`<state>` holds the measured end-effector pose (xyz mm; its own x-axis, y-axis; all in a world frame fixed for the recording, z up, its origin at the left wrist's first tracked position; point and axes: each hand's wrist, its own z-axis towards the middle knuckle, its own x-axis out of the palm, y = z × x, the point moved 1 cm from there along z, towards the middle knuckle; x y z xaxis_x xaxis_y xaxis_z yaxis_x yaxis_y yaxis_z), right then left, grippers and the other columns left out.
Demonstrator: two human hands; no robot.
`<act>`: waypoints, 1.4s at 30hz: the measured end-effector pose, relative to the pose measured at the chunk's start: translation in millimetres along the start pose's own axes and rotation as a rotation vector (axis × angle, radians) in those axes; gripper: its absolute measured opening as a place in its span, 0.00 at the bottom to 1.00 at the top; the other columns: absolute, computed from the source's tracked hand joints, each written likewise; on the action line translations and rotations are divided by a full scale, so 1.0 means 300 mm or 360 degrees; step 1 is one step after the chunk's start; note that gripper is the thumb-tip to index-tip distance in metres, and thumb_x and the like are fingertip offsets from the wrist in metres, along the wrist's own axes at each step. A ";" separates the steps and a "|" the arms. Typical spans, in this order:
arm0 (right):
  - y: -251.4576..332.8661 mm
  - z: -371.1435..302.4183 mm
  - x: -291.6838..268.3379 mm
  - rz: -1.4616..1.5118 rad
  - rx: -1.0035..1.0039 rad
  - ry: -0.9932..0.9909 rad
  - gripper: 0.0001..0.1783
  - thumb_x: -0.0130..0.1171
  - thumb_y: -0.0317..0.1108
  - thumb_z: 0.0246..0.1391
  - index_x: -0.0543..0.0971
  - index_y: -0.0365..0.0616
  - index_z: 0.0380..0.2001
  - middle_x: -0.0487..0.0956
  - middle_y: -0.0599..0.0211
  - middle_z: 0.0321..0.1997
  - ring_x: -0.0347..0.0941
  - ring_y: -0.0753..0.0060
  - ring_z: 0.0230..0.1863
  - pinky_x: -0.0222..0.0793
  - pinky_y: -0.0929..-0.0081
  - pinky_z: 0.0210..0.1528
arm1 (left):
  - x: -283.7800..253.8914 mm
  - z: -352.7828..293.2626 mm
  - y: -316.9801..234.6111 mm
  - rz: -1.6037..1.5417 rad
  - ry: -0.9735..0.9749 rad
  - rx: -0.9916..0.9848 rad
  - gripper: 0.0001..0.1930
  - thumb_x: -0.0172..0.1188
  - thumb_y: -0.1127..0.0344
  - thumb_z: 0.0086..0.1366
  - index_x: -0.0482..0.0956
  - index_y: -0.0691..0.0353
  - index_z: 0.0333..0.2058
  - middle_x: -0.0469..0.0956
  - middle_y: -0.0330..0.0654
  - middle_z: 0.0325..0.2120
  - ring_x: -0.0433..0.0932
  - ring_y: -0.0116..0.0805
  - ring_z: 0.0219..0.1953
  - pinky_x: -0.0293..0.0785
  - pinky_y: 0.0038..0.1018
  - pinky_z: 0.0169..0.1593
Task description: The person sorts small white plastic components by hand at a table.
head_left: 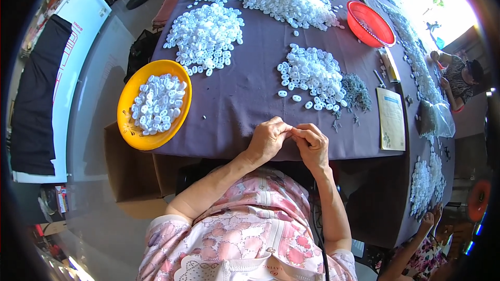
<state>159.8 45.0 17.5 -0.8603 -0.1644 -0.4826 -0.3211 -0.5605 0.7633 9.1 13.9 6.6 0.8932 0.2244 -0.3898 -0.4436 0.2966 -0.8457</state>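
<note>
Clock read from the joined hands, 12 toward the far side of the table

Left hand [268,139]: over the near edge of the dark tablecloth [234,99], fingers bent, tips drawn in against the other hand's
Right hand [313,148]: just beside it, thumb and fingers pinched, tips meeting the left's; cannot tell whether either clamps a part
White oval pieces [310,73]: loose heap near the hands, between 12 and 1 o'clock
Small grey bits [357,91]: tangle touching that heap, 2 o'clock
Tan paper [391,125]: flat, 3 o'clock
Yellow bowl [156,141]: holding white pieces, between 9 and 10 o'clock
Red basket [385,34]: 1 o'clock, well apart
</note>
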 end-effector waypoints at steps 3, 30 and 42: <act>-0.005 -0.007 0.001 -0.0052 -0.0053 -0.0037 0.08 0.61 0.18 0.43 0.79 0.39 0.30 0.78 0.63 0.31 0.75 0.63 0.31 0.70 0.74 0.32 | 0.004 0.003 0.001 0.0001 0.0035 -0.0030 0.06 0.61 0.77 0.54 0.81 0.63 0.31 0.75 0.43 0.24 0.76 0.36 0.25 0.71 0.27 0.30; 0.006 -0.015 0.020 -0.0229 -0.0226 -0.0165 0.10 0.60 0.16 0.41 0.78 0.40 0.29 0.76 0.63 0.27 0.73 0.61 0.29 0.69 0.71 0.30 | -0.009 0.013 -0.013 0.0174 0.0108 0.0129 0.03 0.57 0.74 0.56 0.74 0.64 0.24 0.74 0.47 0.25 0.76 0.49 0.27 0.72 0.36 0.29; 0.007 -0.014 0.024 -0.0272 -0.0302 -0.0102 0.14 0.58 0.14 0.37 0.78 0.41 0.30 0.75 0.64 0.27 0.71 0.60 0.28 0.69 0.70 0.29 | -0.015 0.016 -0.001 0.0244 0.0224 0.0180 0.03 0.55 0.74 0.56 0.73 0.65 0.24 0.74 0.48 0.25 0.76 0.49 0.28 0.74 0.36 0.31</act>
<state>154.5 39.3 13.8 -0.8252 -0.0059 -0.5648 -0.3890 -0.7191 0.5758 4.7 17.2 10.4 0.8128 0.1454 -0.5641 -0.5731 0.3729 -0.7297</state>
